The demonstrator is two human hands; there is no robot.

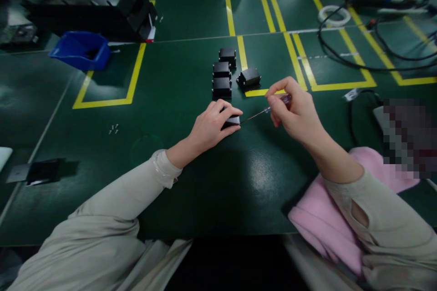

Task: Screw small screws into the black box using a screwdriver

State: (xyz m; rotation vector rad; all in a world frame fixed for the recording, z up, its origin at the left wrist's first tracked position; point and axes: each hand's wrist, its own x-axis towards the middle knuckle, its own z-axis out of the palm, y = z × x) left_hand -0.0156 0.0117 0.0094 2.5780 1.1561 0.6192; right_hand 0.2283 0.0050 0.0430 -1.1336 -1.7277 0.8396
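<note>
Small box is pinned on the green tabletop, just nearer the person than the black boxes. It is gripped by the left hand: thumb laid along the near side, fingers bent over the top and far side. Most of the body is covered, so full shape cannot be told. Screwdriver is held by its handle in the right hand, fingers closed round it; the thin shaft is slanted down to the left, tip set at the box's right end. Whether a screw is engaged there cannot be made out.

Handling, judged by looks: box is taken to be light and rigid, metal or hard plastic, not easily crushed. Smooth faces may be slippery, so it could be skidded or turned by a push from the driver. Best held across two opposite sides, thumb against fingers, right end left bare. Screwdriver is judged light and stiff; best taken by the handle, since little purchase is offered by the shaft. Loose screws are scattered at left, well apart from both hands; judged tiny, easily lost, best pinched singly by fingertips.
</note>
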